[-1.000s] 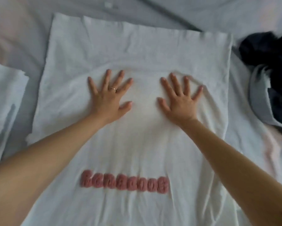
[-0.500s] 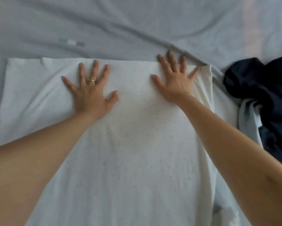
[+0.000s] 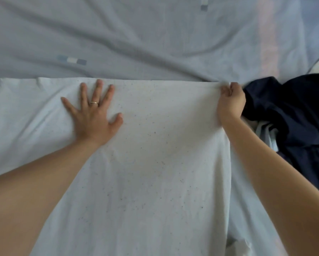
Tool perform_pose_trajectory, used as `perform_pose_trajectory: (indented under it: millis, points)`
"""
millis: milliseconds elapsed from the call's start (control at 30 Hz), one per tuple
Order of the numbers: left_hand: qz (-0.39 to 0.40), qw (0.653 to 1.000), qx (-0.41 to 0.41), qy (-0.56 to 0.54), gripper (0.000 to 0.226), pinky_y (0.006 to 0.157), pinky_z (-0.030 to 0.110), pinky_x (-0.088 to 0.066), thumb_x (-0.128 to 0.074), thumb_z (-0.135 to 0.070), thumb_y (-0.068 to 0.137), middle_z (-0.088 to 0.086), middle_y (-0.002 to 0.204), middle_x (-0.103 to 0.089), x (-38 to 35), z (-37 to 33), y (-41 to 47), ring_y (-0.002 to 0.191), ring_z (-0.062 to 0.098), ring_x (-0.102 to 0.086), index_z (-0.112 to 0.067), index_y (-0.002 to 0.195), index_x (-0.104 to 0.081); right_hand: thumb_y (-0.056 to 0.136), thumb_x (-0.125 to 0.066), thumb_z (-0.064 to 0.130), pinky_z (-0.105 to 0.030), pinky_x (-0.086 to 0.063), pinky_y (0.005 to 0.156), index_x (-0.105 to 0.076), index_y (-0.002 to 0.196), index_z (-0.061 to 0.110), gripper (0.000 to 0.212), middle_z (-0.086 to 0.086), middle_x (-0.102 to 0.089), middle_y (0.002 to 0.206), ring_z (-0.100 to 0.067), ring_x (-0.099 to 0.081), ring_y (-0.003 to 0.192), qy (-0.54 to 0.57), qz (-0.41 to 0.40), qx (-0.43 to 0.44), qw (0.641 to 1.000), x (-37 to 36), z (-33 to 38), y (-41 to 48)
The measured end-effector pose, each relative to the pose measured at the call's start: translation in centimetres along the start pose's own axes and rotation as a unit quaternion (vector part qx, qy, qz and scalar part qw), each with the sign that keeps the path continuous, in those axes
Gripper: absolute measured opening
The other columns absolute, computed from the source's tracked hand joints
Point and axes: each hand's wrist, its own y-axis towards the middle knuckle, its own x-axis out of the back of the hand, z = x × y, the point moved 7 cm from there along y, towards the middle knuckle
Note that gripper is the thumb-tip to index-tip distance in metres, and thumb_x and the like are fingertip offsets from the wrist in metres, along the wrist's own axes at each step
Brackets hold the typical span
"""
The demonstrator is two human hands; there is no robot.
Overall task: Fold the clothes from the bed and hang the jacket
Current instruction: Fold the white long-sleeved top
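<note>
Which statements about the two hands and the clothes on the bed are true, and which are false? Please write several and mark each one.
1. The left hand lies flat on the white garment. True.
2. The right hand lies flat with spread fingers. False: its curled fingers grip the white garment's far right corner.
3. The left hand wears a ring. True.
4. The dark blue garment lies left of the white garment. False: it lies to the right.
</note>
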Motion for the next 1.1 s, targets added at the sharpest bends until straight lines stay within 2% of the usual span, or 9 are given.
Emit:
perform_pose_trajectory:
  millis: [100,233,333,433,533,634,834,967,1100]
  points:
    - [-0.004,1.000,-0.003,-0.002,0.080,0.102,0.076,0.000,-0.030,-0.060,0.076,-0.001,0.159,-0.015,0.1,0.0,0.0,0.145,0.036,-0.009,-0.032,0.150,-0.021,0.094,-0.045,0.020,-0.022,-0.034,0.070,-0.060,0.107,0.013,0.021,0.002,-0.056,0.089,-0.016,-0.050,0.086,0.023,0.012,-0.042,0.999,-0.6,-1.0,0.2]
    - [-0.004,1.000,-0.002,-0.003,0.079,0.102,0.075,0.000,-0.030,-0.059,0.076,-0.001,0.159,-0.016,0.1,0.0,0.0,0.145,0.035,-0.009,-0.032,0.150,-0.022,0.082,-0.051,0.007,-0.020,-0.047,0.057,-0.066,0.091,0.021,0.023,0.003,-0.061,0.073,-0.008,-0.058,0.062,0.133,0.177,-0.065,0.973,-2.0,1.0,1.6]
    - [0.000,1.000,-0.001,-0.001,0.078,0.102,0.076,0.000,-0.030,-0.059,0.076,-0.001,0.159,-0.016,0.0,0.0,0.0,0.145,0.035,-0.009,-0.032,0.150,-0.021,0.081,-0.055,0.002,-0.018,-0.043,0.058,-0.064,0.083,0.018,0.019,0.006,-0.058,0.076,-0.002,-0.053,0.062,-0.034,0.200,0.166,0.965,-0.8,4.3,0.3]
    - [0.003,1.000,-0.003,-0.002,0.078,0.101,0.076,-0.001,-0.030,-0.058,0.077,-0.001,0.159,-0.017,0.0,0.1,0.1,0.145,0.036,-0.010,-0.032,0.150,-0.022,0.080,-0.055,-0.002,-0.029,-0.044,0.054,-0.067,0.080,0.008,0.015,-0.005,-0.059,0.089,-0.020,-0.056,0.069,-0.138,0.088,0.456,0.875,0.6,5.1,-4.4]
    - [0.000,1.000,-0.003,-0.002,0.078,0.101,0.076,-0.001,-0.031,-0.057,0.077,-0.001,0.159,-0.017,0.1,0.1,0.1,0.145,0.036,-0.010,-0.031,0.149,-0.022,0.083,-0.057,0.000,-0.033,-0.044,0.057,-0.070,0.083,0.004,0.014,-0.012,-0.064,0.086,-0.028,-0.059,0.071,-0.167,0.061,0.569,0.803,0.9,2.5,-8.2]
    - [-0.002,1.000,-0.001,0.003,0.078,0.102,0.075,0.000,-0.030,-0.057,0.076,-0.001,0.159,-0.016,0.1,-0.1,0.1,0.145,0.035,-0.009,-0.031,0.150,-0.022,0.086,-0.058,-0.001,-0.030,-0.040,0.071,-0.072,0.082,0.004,0.015,-0.012,-0.065,0.084,-0.024,-0.052,0.080,-0.170,0.034,0.593,0.786,1.4,0.6,-8.9]
    - [-0.004,1.000,0.000,0.000,0.078,0.103,0.075,0.000,-0.031,-0.056,0.076,-0.001,0.159,-0.016,0.0,0.0,0.0,0.145,0.035,-0.009,-0.031,0.150,-0.022,0.085,-0.057,-0.002,-0.032,-0.042,0.065,-0.071,0.082,0.005,0.016,-0.011,-0.063,0.087,-0.025,-0.057,0.075,-0.135,0.010,0.517,0.845,2.3,1.0,-6.8]
    - [-0.004,1.000,0.001,0.004,0.078,0.103,0.075,-0.001,-0.030,-0.057,0.076,-0.002,0.159,-0.015,-0.1,0.0,0.0,0.145,0.034,-0.009,-0.032,0.150,-0.021,0.084,-0.053,0.000,-0.022,-0.039,0.060,-0.068,0.082,0.011,0.019,0.013,-0.051,0.088,-0.007,-0.050,0.076,-0.037,0.000,0.287,0.957,2.9,2.0,-2.2]
    - [-0.006,1.000,0.004,0.002,0.078,0.103,0.075,0.000,-0.029,-0.057,0.076,-0.002,0.159,-0.016,-0.1,0.1,0.1,0.146,0.034,-0.008,-0.032,0.150,-0.021,0.085,-0.052,0.007,-0.026,-0.039,0.076,-0.067,0.096,0.017,0.021,-0.004,-0.062,0.108,-0.022,-0.057,0.101,-0.097,0.040,0.126,0.987,0.6,1.3,1.5]
